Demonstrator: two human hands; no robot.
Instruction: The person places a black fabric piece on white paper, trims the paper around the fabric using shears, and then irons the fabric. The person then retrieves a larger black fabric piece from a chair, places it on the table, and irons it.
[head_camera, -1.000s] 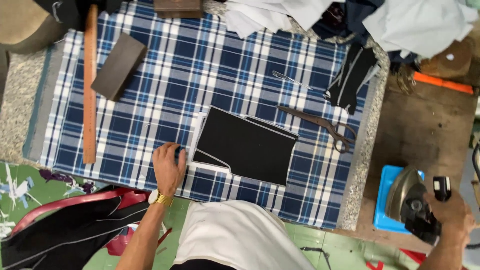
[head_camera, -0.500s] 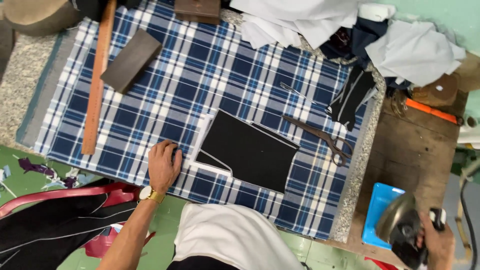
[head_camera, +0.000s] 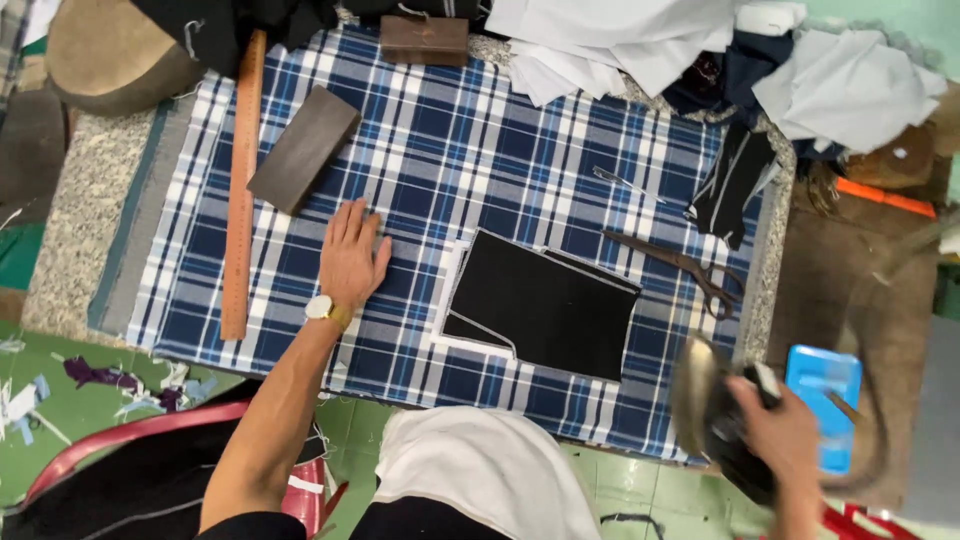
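A long wooden ruler (head_camera: 240, 190) lies along the left side of the blue plaid cloth (head_camera: 480, 150), with a dark rectangular block (head_camera: 303, 149) just beside it. The left hand (head_camera: 352, 255) now rests flat and open on the cloth, holding nothing; half a second ago it sat lower, nearer the table's front edge. To its right lies the black fabric piece (head_camera: 545, 305), unmoved, with scissors (head_camera: 685, 268) just beyond it. At the right, the right hand (head_camera: 785, 430) grips an iron (head_camera: 705, 405), blurred, now lifted in over the table's corner near the blue tray (head_camera: 830, 390).
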